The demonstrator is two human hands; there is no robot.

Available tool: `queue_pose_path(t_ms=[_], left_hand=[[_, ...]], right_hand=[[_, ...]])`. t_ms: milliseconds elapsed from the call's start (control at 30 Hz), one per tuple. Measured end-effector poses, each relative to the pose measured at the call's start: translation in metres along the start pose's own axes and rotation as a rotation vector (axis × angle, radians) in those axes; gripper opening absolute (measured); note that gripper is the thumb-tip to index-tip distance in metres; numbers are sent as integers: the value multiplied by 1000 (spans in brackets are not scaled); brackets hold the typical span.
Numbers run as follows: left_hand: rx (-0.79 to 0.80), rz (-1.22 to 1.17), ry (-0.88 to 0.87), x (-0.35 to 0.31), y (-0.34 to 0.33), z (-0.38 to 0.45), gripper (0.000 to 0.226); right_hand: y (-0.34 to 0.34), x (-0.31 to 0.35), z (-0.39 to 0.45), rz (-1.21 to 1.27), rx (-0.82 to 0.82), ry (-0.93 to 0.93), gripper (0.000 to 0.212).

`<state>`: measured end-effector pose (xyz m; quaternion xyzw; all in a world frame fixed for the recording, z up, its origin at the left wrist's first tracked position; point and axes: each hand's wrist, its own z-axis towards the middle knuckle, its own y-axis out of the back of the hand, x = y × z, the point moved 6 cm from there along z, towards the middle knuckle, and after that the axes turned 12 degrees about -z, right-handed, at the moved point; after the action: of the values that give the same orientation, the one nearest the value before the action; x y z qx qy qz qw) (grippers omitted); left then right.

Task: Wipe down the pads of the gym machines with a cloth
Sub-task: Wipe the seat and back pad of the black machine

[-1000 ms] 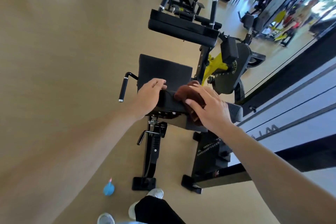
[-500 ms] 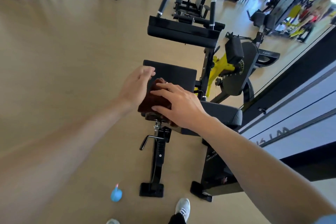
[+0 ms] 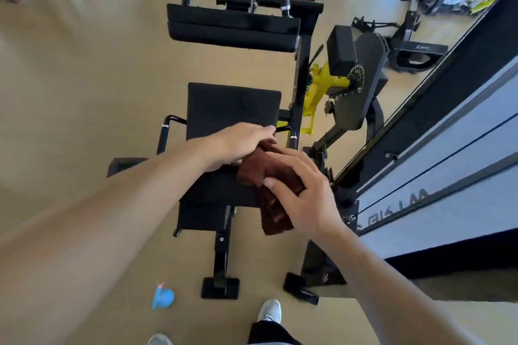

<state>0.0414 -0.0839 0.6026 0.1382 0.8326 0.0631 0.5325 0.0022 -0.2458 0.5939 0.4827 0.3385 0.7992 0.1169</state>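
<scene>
Now right hand, fingers spread flat on brown cloth, farther right along pad; left hand flat alongside.

Both hands forward, fingers extended
</scene>
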Motion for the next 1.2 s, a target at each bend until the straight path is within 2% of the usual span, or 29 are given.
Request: queue_pose_path(t_ms=[67, 133, 267, 367, 433, 500, 567, 667, 733, 800, 867, 1000, 1067, 1133, 1200], left_hand=[[15, -96, 92, 8, -8, 7, 52], [-20, -108, 128, 18, -6, 17, 52], [-70, -45, 178, 30, 0, 27, 49], [-13, 74, 209, 33, -6, 31, 49], [20, 198, 214, 32, -9, 34, 52], [15, 273, 207, 29, -6, 35, 48], [16, 281, 179, 27, -3, 38, 40], [116, 132, 231, 24, 0, 41, 37], [206, 36, 270, 18, 1, 39, 42], [321, 3, 286, 11, 0, 37, 55], [338, 46, 296, 9, -1, 39, 56], [229, 198, 222, 7, -11, 54, 18], [225, 177, 158, 3, -18, 59, 17], [278, 141, 71, -8, -24, 63, 25], [335, 114, 0, -20, -30, 63, 32]], right_hand=[[-2, -11, -10, 162, -116, -46, 36], [-11, -28, -16, 311, -143, -162, 35], [-26, -68, -5, 530, 1, -531, 17], [-35, -84, 14, 511, 126, -667, 14], [-45, -85, 22, 613, 174, -734, 14], [-51, -80, 21, 706, 164, -776, 19], [-47, -74, 16, 689, 134, -760, 21], [-32, -66, 10, 592, 123, -722, 21], [-23, -63, 12, 484, 186, -689, 22], [-24, -57, 16, 432, 264, -692, 31], [-30, -57, 18, 442, 292, -741, 33], [-41, -78, 7, 813, 134, -1008, 40], [-41, -88, 7, 876, 101, -1010, 57], [-44, -99, 9, 831, 116, -1007, 83], [-49, -108, 12, 831, 147, -984, 99]])
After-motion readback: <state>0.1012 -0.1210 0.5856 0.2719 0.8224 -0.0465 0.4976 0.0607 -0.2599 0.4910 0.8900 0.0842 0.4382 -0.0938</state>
